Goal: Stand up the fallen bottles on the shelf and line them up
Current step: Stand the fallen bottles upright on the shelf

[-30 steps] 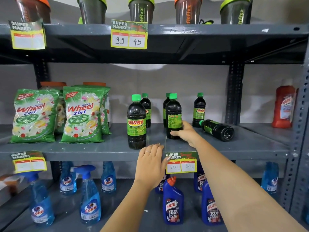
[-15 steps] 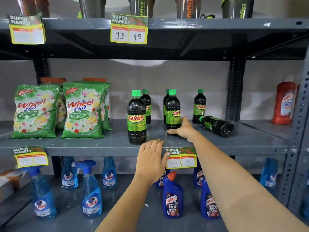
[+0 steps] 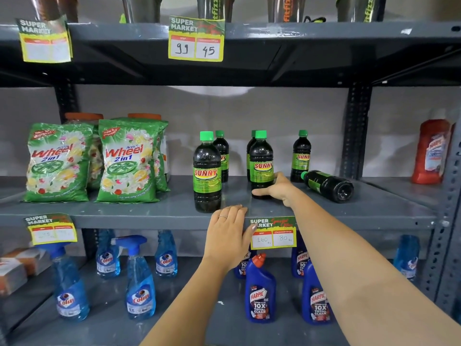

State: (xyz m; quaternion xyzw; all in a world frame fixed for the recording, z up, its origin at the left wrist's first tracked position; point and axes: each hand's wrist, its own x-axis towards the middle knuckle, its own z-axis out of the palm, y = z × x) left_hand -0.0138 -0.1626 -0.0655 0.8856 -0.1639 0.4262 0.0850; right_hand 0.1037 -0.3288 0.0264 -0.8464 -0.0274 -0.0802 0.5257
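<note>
Dark Sunny bottles with green caps stand on the middle grey shelf (image 3: pixel 149 213). One front bottle (image 3: pixel 207 171) stands left of centre. My right hand (image 3: pixel 277 188) grips the base of a second upright front bottle (image 3: pixel 261 161). Behind them stand three more bottles, one of them at the right rear (image 3: pixel 301 156). A fallen bottle (image 3: pixel 329 186) lies on its side to the right, cap pointing left. My left hand (image 3: pixel 228 236) rests flat on the shelf's front edge, fingers together, holding nothing.
Green Wheel detergent bags (image 3: pixel 127 161) fill the shelf's left side. A red Harpic bottle (image 3: pixel 430 151) stands at far right. Price tags hang from the shelf edges. Blue Colin sprays (image 3: pixel 139 278) and Harpic bottles (image 3: pixel 260 290) stand on the lower shelf; shaker cups sit above.
The bottle in my right hand has turned, so its Sunny label now faces front. My left hand stays on the shelf edge. The view has tilted down slightly.
</note>
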